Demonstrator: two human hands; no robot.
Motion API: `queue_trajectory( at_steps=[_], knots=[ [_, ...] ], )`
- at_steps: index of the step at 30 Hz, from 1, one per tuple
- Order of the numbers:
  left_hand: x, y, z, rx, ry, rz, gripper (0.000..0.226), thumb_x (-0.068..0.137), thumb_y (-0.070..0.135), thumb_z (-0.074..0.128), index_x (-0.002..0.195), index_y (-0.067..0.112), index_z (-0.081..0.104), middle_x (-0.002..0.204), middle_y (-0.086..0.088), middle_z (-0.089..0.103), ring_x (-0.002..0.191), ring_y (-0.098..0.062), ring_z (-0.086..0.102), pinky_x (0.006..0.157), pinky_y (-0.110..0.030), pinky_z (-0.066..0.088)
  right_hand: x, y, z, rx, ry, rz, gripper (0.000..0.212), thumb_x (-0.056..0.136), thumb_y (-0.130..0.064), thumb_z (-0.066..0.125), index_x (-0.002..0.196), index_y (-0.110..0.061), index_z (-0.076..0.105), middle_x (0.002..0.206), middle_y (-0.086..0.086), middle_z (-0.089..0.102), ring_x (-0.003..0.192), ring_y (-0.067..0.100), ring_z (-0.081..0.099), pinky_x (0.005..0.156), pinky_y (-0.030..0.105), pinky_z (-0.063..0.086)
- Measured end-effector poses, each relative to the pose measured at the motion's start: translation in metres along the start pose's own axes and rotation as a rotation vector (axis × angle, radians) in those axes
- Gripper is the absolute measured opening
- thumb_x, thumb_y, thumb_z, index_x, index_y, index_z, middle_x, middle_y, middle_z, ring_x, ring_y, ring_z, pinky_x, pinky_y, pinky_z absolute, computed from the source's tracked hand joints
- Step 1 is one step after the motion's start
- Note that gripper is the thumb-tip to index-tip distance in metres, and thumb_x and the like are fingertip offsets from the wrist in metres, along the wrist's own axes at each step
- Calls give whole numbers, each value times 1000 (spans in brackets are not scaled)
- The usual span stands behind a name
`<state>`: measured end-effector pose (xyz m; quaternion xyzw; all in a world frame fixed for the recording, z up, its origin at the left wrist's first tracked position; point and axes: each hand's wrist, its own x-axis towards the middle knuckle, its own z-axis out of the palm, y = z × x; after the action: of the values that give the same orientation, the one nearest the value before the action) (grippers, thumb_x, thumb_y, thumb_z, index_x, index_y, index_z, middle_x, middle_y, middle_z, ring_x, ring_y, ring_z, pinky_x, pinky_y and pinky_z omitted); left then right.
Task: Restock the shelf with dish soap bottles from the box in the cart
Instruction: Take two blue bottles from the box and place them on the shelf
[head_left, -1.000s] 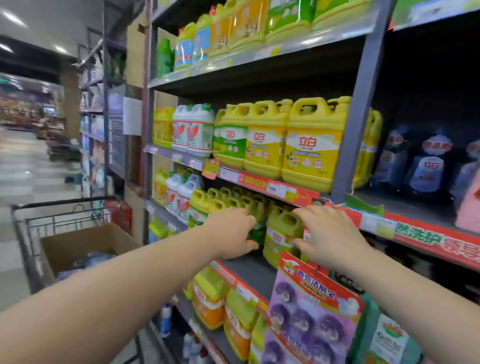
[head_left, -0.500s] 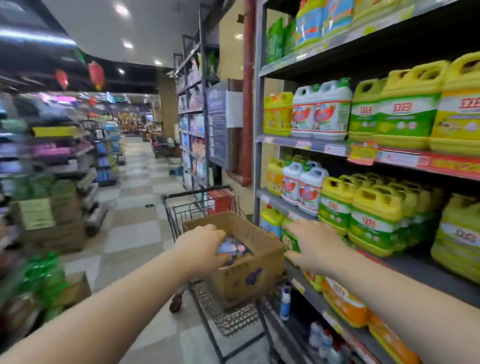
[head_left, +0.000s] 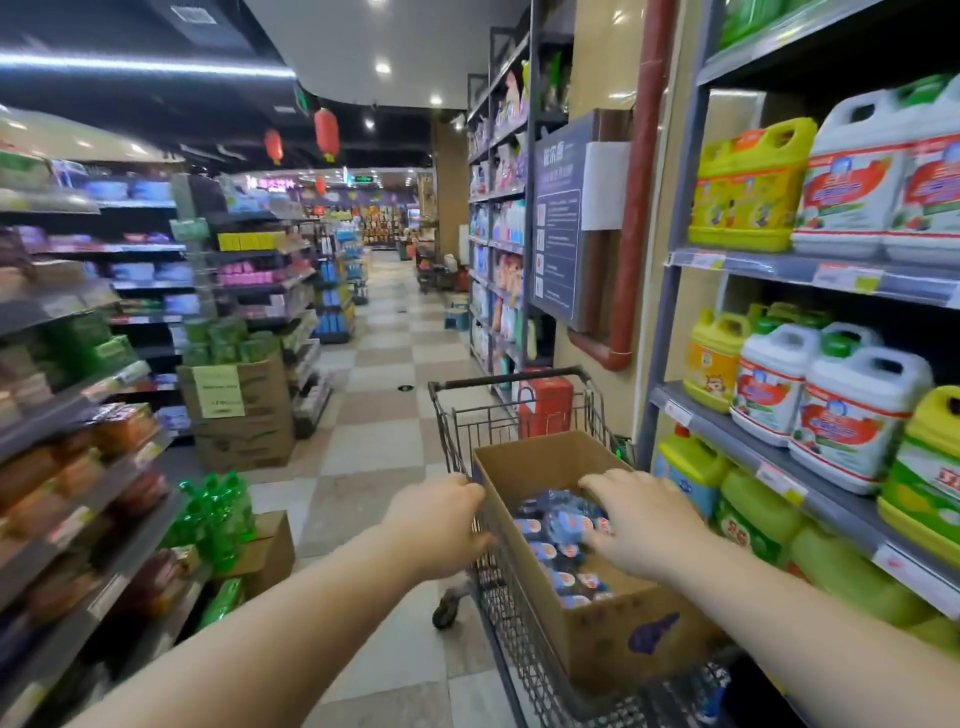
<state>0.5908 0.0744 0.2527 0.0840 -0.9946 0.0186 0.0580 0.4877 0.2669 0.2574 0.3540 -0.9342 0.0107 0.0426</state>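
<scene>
A brown cardboard box (head_left: 597, 639) sits in a wire shopping cart (head_left: 511, 422) beside the shelf. Inside it lie several dark blue dish soap packs (head_left: 553, 530) with white and red labels. My right hand (head_left: 641, 522) reaches over the box with fingers spread, just above or touching the packs. My left hand (head_left: 441, 525) is at the cart's left rim by the box's corner, its fingers curled over the edge. The shelf (head_left: 769, 457) on the right carries yellow, green and white detergent jugs (head_left: 841, 415).
The aisle with a checkered floor (head_left: 384, 395) runs ahead. Stacked cardboard boxes (head_left: 239, 410) and green bottles (head_left: 218, 514) stand at the left shelving. A red box (head_left: 545, 402) sits behind the cart, and a red pipe (head_left: 636, 208) runs down the wall.
My view swung left from the shelf to the cart. Both hands left the shelf's bottles; the right one moved over the box's contents and the left one settled on the cart's rim.
</scene>
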Motion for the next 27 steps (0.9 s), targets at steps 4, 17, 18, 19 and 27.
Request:
queue_trajectory(
  at_steps=[4, 17, 18, 19, 27],
  knots=[
    [71, -22, 5, 10, -13, -11, 42, 87, 46, 49, 121, 21, 52, 121, -2, 55, 110, -22, 53, 81, -33, 45, 69, 20, 13, 3, -23, -16, 61, 88, -48, 48, 142, -28, 29, 142, 0, 42, 131, 27, 39, 108, 46, 30],
    [222, -61, 92, -45, -115, 106, 33, 84, 47, 50, 105, 23, 57, 101, 1, 56, 92, -19, 56, 75, -35, 53, 196, 66, 85, 20, -171, 119, 61, 85, -50, 49, 139, -28, 33, 140, 0, 44, 130, 27, 40, 106, 44, 31],
    [234, -64, 99, -40, -134, 132, 34, 84, 48, 51, 105, 23, 57, 101, 1, 56, 92, -19, 56, 77, -36, 53, 203, 68, 91, 19, -190, 145, 61, 84, -50, 50, 139, -28, 34, 139, 0, 45, 130, 27, 41, 106, 44, 32],
    [247, -68, 106, -35, -149, 159, 34, 84, 49, 51, 104, 23, 57, 101, 1, 56, 93, -20, 56, 77, -37, 53, 210, 70, 97, 21, -203, 174, 60, 84, -50, 51, 138, -28, 35, 139, 1, 45, 129, 27, 41, 105, 45, 33],
    [344, -121, 151, -32, -238, 383, 34, 85, 47, 51, 104, 19, 54, 104, -3, 54, 100, -25, 55, 81, -39, 51, 268, 66, 145, 76, -291, 459, 63, 86, -48, 49, 142, -29, 30, 143, 2, 43, 129, 26, 42, 106, 41, 35]
  ],
)
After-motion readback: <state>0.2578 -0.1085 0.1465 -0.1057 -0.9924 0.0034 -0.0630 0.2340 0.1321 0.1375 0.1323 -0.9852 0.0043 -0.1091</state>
